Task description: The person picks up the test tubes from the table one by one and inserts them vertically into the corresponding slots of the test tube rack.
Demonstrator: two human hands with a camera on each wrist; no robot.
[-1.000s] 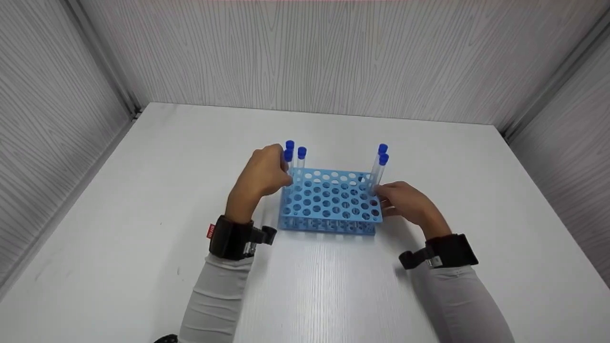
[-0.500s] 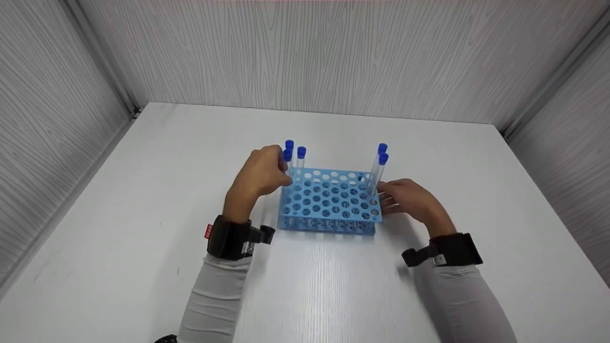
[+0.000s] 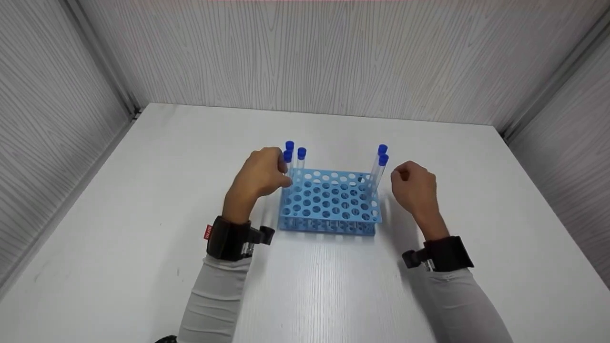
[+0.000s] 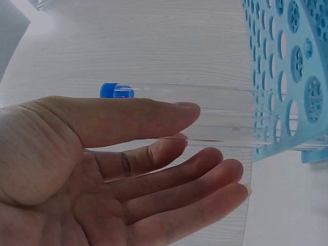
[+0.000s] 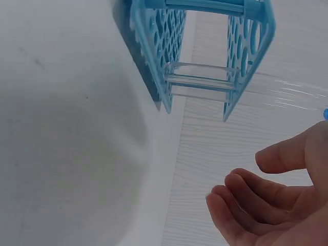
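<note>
A blue test tube rack point(image 3: 329, 219) stands mid-table, with capped clear test tubes upright near its two ends. Three blue-capped tubes point(image 3: 301, 159) are at the left; two more tubes point(image 3: 380, 172) are at the right. My left hand point(image 3: 258, 176) is at the left end, where thumb and index finger pinch the near test tube point(image 3: 288, 164) below its cap; the left wrist view shows its other fingers point(image 4: 189, 197) extended. My right hand point(image 3: 415, 190) hovers right of the rack, apart from the tubes, fingers loosely curled with nothing in them point(image 5: 277, 200).
The white table point(image 3: 305, 295) extends around the rack on every side. A pale wood-grain panel point(image 3: 305, 57) rises behind it, with side panels at left and right. Both wrists wear black camera straps point(image 3: 228, 238).
My right hand has come away from the rack's right side, moving up and slightly right, and its fingers have curled. My left hand and the rack stay nearly still.
</note>
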